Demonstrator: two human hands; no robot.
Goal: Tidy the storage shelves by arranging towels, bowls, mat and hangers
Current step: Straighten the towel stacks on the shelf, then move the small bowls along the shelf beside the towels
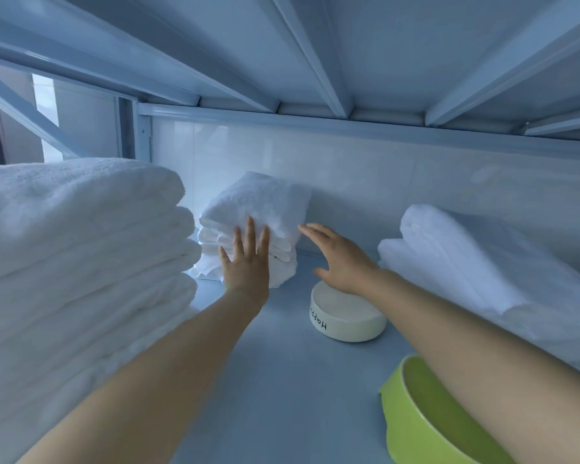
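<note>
The tidying is looking partly done, in my judgement: the towels are sitting in three piles on the shelf [282, 380], while the bowls are lying loose and apart. The left hand [245, 259], at the centre of the frame, is pressing flat against the front of the small towel stack [262, 202] by the back wall, its fingers [248, 232] straight and spread, holding nothing. The right hand [339, 259], just right of centre, is reaching toward that stack's right side, its fingers [310, 231] extended and open; whether they are touching the towel I cannot tell. A tall towel stack [81, 236] is filling the left of the frame and a rolled towel pile [466, 262] is lying at the right. Two bowls are showing: a white bowl [345, 316] under the right wrist and a green bowl [426, 423] at the lower right. No mat or hangers are showing, so those probably remain.
</note>
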